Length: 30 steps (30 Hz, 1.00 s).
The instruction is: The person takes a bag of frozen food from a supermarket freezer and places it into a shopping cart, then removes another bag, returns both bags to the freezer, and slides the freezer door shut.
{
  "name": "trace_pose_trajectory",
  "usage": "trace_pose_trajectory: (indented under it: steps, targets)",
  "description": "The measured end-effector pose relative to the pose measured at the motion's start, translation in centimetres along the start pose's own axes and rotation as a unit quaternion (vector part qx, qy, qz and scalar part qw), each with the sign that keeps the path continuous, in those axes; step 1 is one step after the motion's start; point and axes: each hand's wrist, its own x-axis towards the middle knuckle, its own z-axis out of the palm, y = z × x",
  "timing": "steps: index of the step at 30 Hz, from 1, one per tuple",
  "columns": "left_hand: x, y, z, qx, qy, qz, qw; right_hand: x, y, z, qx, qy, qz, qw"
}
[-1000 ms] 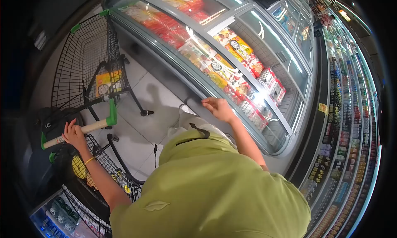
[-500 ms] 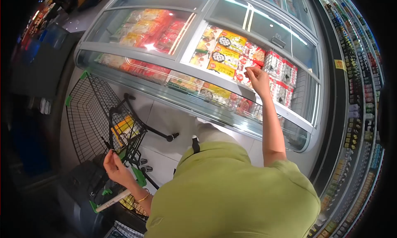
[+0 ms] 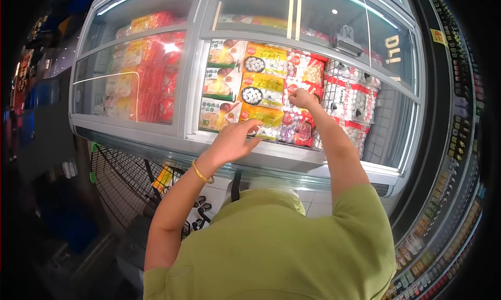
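1. The left hand (image 3: 233,142) hangs over the freezer's front rim (image 3: 284,152), thumb and fingers spread moderately wide, with nothing seen in it. It is nearest the front yellow pack (image 3: 259,115); whether it touches that pack cannot be told.
2. The right hand (image 3: 305,98) is further in, its fingers curled narrow over the red packs (image 3: 307,68), just beside the wire divider (image 3: 329,86). Whether it pinches a pack's edge or is bare cannot be told.
3. The packs near the hands lie in the freezer's uncovered section, so access to them looks done. None appears lifted clear; by this view, any taking out from here is left undone.
4. Around the hands, the yellow packs lie in a column, with white packs (image 3: 221,82) to their left and a purple pack (image 3: 288,130) at the front, near the red ones. Beyond the divider are bags of white balls (image 3: 355,97).
5. Further left, more packs (image 3: 156,83) lie under glass.
6. Below the rim, a yellow packet (image 3: 164,178) shows through the mesh of the cart (image 3: 125,177), seemingly lying inside: apparently one item already placed there.
7. Stocked shelves (image 3: 463,112) stand well apart at the far right.
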Motion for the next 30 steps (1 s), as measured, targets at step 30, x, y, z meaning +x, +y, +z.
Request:
trace_pose_trajectory:
  steps: [30]
  targets:
    - [20.2,-26.8,11.6,-0.137,0.032,-0.355,0.924,6.6,-0.8,7.2,0.434,0.018,0.075,0.898]
